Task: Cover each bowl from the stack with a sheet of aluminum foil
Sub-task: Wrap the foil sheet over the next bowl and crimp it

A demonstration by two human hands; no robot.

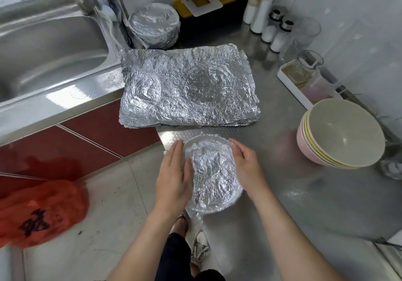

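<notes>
Two hands are at work on one bowl (214, 172), which stands at the near edge of the steel counter (293, 193) and is already wrapped with foil over its top. Your left hand (173, 172) lies flat against the left side, the fingers straight and close together, pressing the foil down. Your right hand (245, 165) rests on the right rim with the fingers lightly bent; they cup the edge but do not close around it, and the thumb is hidden.

Behind the bowl lies the pile of foil sheets (187, 89), and to the right, well apart, the stack of bare bowls (343, 134) waits. Some wrapped bowls (154, 25) stand at the back, near the sink (54, 52).

I judge that the foil is very thin and light. It holds the shape you give it, but it tears easily if you pull or push with a nail. So press with flat fingers, going around under the rim. The bowl itself looks stiff and not heavy, and it probably slides on the smooth steel. When you lift it, take it from both sides below the rim, not from the top, because the foil there has nothing under it.
</notes>
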